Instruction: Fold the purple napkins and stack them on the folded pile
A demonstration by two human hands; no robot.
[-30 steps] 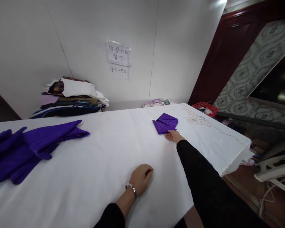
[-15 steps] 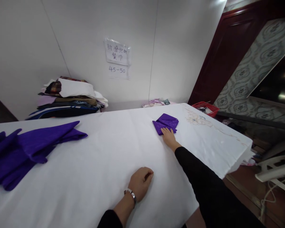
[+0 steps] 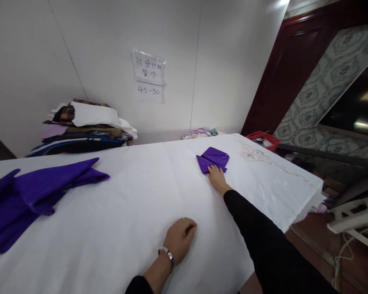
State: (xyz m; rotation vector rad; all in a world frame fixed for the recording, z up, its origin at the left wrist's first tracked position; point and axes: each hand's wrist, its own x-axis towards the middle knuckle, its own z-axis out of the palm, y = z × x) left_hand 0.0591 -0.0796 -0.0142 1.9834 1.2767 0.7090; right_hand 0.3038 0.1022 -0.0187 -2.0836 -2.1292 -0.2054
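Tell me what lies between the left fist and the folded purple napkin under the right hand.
Only bare white tablecloth: the head view shows nothing between the left hand and the folded purple napkin that the right hand touches.

Right hand (image 3: 216, 176) stretched forward, fingers flat; left hand (image 3: 179, 239) loosely curled, resting.

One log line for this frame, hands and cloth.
right hand: flat, fingertips on folded purple napkin | left hand: loose fist on white tablecloth | unfolded purple napkins: far left
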